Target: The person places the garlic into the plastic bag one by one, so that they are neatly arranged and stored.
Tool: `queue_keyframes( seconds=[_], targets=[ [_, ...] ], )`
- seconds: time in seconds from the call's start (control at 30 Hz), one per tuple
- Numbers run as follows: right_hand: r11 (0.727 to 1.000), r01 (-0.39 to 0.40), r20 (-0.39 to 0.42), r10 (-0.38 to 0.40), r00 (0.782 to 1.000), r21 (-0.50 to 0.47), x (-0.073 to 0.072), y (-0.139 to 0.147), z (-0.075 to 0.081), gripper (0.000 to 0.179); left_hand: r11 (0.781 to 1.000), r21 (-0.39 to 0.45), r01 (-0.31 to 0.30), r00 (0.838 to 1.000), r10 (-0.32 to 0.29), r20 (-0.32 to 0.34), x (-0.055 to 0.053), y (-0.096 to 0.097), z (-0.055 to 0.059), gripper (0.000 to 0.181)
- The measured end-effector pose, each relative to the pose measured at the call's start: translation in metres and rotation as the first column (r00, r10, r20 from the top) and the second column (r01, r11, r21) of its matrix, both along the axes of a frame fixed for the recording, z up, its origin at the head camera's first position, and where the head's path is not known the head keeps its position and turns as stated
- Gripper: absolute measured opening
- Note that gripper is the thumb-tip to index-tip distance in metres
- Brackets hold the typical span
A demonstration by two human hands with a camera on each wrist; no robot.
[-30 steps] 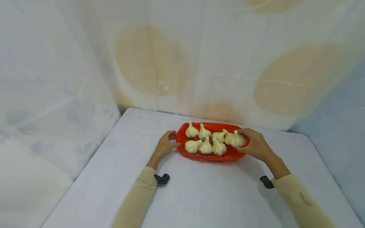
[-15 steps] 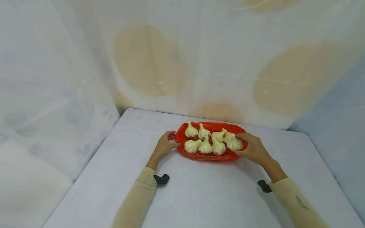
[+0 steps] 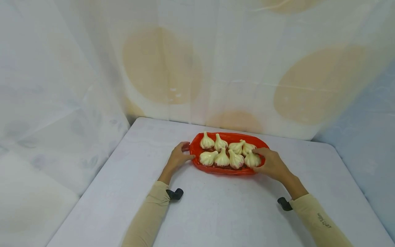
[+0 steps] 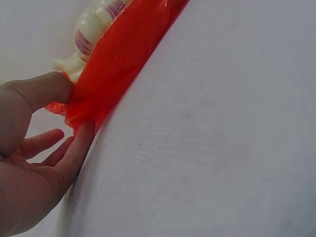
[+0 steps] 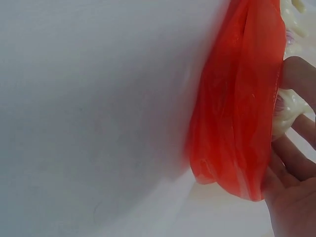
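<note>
A shallow red tray (image 3: 226,171), covered in red plastic film, lies on the white table with several pale garlic bulbs (image 3: 222,158) in it. At its left end my left hand (image 3: 178,156) holds the edge; in the left wrist view the thumb and a finger lie on either side of the red film (image 4: 106,69). My right hand (image 3: 273,163) reaches over the right end and grips a garlic bulb (image 3: 252,159) between thumb and fingers, low in the tray. In the right wrist view that bulb (image 5: 284,116) is partly hidden behind the red wall and the fingers.
The white tabletop (image 3: 222,209) stretches in front of the tray. A pale curtain with tan spots (image 3: 234,68) hangs close behind the table's back edge. White cloth (image 3: 55,120) also hangs at the left side. Black wrist devices (image 3: 175,194) sit on both wrists.
My right hand has moved left and slightly down, bringing its garlic bulb from above the tray's right end down beside the front row. The left hand has stayed at the left end.
</note>
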State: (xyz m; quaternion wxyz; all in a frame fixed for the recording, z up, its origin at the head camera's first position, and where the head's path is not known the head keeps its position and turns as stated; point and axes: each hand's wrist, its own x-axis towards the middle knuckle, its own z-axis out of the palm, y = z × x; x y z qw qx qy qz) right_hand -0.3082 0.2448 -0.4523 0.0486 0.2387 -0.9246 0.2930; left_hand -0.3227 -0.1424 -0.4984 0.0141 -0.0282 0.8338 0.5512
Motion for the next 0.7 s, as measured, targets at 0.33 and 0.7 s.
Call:
queue_keyframes(
  seconds=[0.33, 0.7],
  targets=[
    [0.999, 0.004, 0.036, -0.005, 0.999, 0.037, -0.001, 0.000, -0.004, 0.065, 1.000, 0.000, 0.005, 1.000, -0.005, -0.004, -0.001, 0.000, 0.000, 0.065],
    [0.998, -0.021, 0.024, 0.020, 1.000, 0.058, -0.005, 0.000, -0.013, 0.065, 1.000, -0.011, 0.008, 1.000, -0.008, -0.010, -0.001, -0.001, -0.001, 0.065]
  ],
)
